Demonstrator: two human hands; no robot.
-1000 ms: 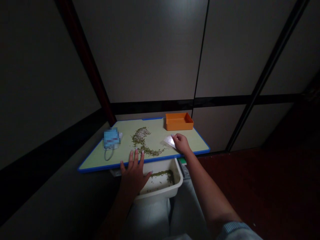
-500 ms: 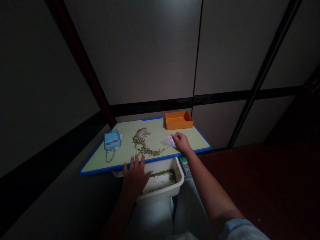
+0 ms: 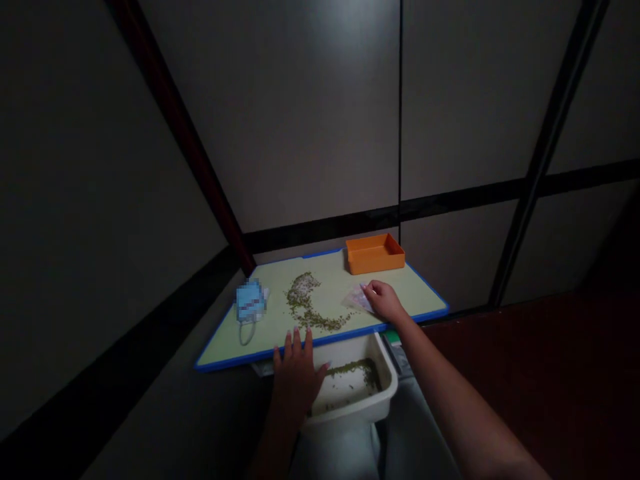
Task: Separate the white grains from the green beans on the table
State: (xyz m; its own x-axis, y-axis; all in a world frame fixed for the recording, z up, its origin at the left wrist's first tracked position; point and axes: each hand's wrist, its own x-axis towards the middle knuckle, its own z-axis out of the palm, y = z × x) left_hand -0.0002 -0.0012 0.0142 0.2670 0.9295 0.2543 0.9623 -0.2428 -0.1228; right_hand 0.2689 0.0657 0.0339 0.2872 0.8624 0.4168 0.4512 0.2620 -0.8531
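Observation:
My right hand is closed, its fingertips pinching a thin, clear plastic piece that looks like a small bag. It rests low over the right part of a pale green board with a blue rim. My left hand lies with fingers spread at the board's front edge, over the left side of a white tub. Small green grains are strewn in a curve across the middle of the board, with a paler heap behind them. More green grains lie inside the tub.
An orange open box stands at the board's back right. At the left lies a blue packet-like item, blurred out, with a pale loop. Panelled walls rise behind. Something green sits beside the tub.
The whole view has shifted, so everything appears farther right and lower. Both hands keep nearly the same place relative to the board, and the right still pinches the plastic piece.

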